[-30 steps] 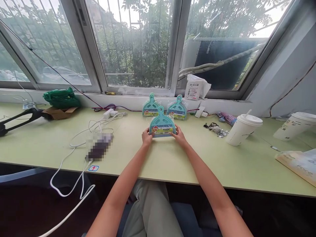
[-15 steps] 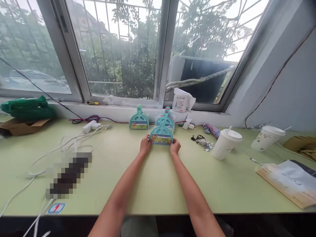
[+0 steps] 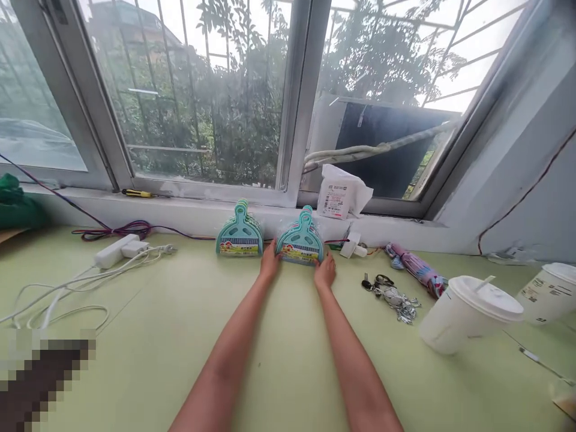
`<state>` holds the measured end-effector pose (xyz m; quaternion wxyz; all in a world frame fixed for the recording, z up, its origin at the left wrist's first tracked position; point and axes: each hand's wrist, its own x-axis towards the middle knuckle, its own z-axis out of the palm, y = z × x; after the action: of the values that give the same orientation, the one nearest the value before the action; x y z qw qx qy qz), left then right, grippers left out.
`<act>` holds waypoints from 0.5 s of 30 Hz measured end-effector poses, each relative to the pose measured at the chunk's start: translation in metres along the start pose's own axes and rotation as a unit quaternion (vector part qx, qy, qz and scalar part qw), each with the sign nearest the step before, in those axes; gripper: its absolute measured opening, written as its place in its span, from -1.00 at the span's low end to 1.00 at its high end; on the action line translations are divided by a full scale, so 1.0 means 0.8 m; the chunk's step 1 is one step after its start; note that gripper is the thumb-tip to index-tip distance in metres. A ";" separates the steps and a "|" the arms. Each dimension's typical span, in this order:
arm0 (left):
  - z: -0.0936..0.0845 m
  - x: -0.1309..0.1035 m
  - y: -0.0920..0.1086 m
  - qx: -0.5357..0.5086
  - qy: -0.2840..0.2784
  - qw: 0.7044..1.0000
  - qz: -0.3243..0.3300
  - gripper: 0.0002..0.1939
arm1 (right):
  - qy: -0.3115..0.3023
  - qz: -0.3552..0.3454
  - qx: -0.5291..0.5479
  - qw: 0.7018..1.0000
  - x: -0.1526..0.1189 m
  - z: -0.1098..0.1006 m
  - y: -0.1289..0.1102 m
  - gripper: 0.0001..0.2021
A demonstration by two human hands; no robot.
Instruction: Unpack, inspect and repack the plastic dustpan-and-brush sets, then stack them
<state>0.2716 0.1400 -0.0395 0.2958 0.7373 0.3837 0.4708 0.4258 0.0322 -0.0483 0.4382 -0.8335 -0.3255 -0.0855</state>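
Note:
Two groups of teal dustpan sets stand upright against the wall below the window. My left hand point(image 3: 269, 261) grips the lower left edge of the right dustpan stack point(image 3: 300, 243), and my right hand point(image 3: 325, 270) is at its lower right edge, fingers curled round the side. Several layers in clear wrap show behind its front pan. The left dustpan stack point(image 3: 240, 235) stands just left of my left hand, untouched, with a yellow label along its bottom.
Keys point(image 3: 391, 295), a folded umbrella point(image 3: 416, 267) and a lidded white cup point(image 3: 468, 312) lie or stand right. Left are a white adapter point(image 3: 117, 251) and cables. A white packet point(image 3: 339, 192) and a screwdriver point(image 3: 137, 193) rest on the sill.
Both hands have pushed the front dustpan back against the others, so it now stands close in line with the right stack. The view has moved nearer the window.

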 end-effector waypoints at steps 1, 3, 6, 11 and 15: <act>0.004 0.005 -0.002 0.023 -0.010 1.000 0.002 -0.35 | -0.019 -0.008 -0.013 1.000 0.004 0.004 -0.002 -0.45; 0.009 0.010 -0.004 0.067 -0.031 0.997 -0.005 -0.37 | -0.045 -0.020 -0.028 0.998 0.010 0.009 -0.005 -0.43; 0.009 0.010 0.000 0.109 -0.044 0.993 -0.017 -0.39 | -0.061 -0.020 -0.018 0.998 0.013 0.012 -0.009 -0.38; 0.004 0.009 -0.005 0.095 -0.038 0.995 0.018 -0.44 | -0.048 -0.050 0.062 0.996 0.017 0.014 -0.005 -0.34; 0.008 0.009 -0.020 0.054 -0.041 0.997 0.035 -0.46 | -0.021 -0.074 0.085 0.993 0.018 0.021 -0.003 -0.33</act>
<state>0.2751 0.1543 -0.0513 0.2545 0.7837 0.3699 0.4292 0.4336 0.0529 -0.0504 0.4930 -0.7686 -0.4013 -0.0726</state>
